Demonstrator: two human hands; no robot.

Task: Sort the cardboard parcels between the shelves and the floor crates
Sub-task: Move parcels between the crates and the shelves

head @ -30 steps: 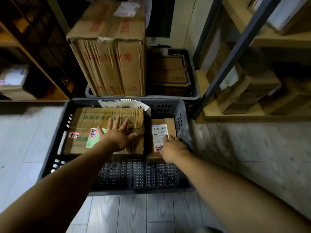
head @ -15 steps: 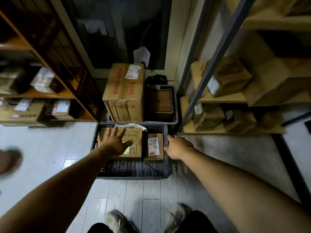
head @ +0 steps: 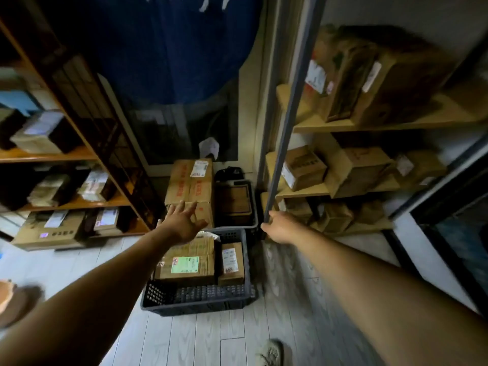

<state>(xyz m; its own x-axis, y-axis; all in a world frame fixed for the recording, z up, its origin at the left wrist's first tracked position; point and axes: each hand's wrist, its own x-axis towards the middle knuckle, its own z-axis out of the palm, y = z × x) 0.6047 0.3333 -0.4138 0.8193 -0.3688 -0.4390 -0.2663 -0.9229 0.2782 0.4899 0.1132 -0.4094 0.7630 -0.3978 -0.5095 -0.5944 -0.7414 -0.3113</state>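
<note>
Both hands are now off the parcels. A second ago the left hand (head: 182, 223) lay flat on the big parcel (head: 184, 265) with the green label. Now it hangs in the air above the far rim of the near crate (head: 195, 299), in front of the tall box (head: 190, 186), with its fingers spread wide and nothing in them. The right hand (head: 281, 227) had its fingertips on the small parcel (head: 231, 260) with the white label, then moved to the crate's right rim. It is now beside the foot of the grey shelf post (head: 287, 114), fingers loosely extended and gripping nothing; contact with the post cannot be told. The view has pulled up and back, so more of the shelves show. Both parcels sit unmoved side by side in the near crate on the floor, the small one on the right. The tall box stands in the far crate (head: 253, 207) behind. More parcels lie on the right shelves (head: 343, 125) and the left shelves (head: 66, 154). A shoe (head: 272, 353) shows at the bottom edge.
</note>
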